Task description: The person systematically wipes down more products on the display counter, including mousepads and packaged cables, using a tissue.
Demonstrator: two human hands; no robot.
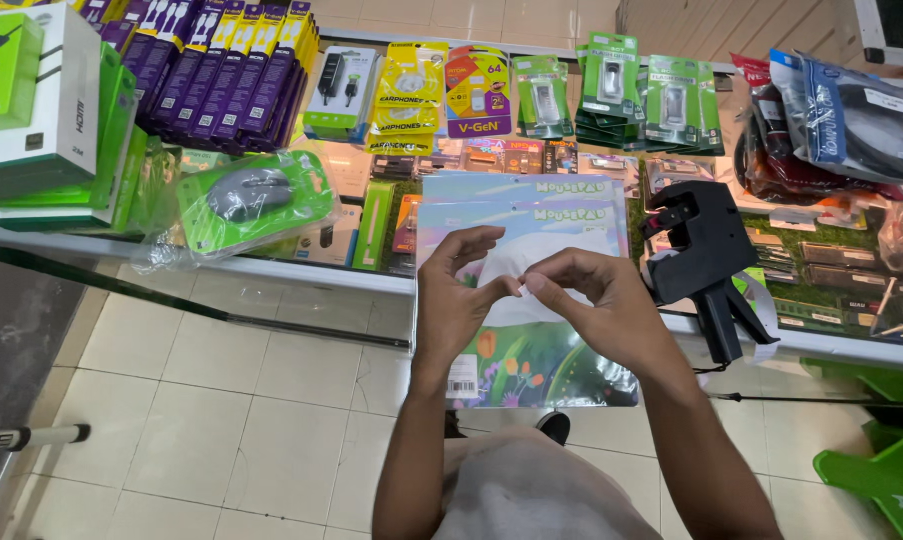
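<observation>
Only 1 view here, the head camera looking down. Our left hand (459, 300) and right hand (597, 315) meet at the centre of the frame, above a flat plastic-wrapped mousepad with a flower-meadow print (547, 365) that lies half on the glass counter edge (272, 268) and half hanging off toward us.

Fingers: both hands are pinched nearly closed, thumb and forefinger tips touching each other. There may be something tiny, like a small sticker, between them, but it's too small for us to tell. The other fingers curl loosely, and both wrists come up from 6 o'clock.

What could go wrong, as we see it: that mousepad overhangs the counter a lot, so a nudge from a wrist could slide it to the tiled floor (222, 420). A tiny sticker could also fold onto itself or stick to a fingertip.

At 3 o'clock of the hands stands a black handheld price-label gun (707, 255). At 10 o'clock there's a grey computer mouse in green blister packaging (255, 196).
</observation>
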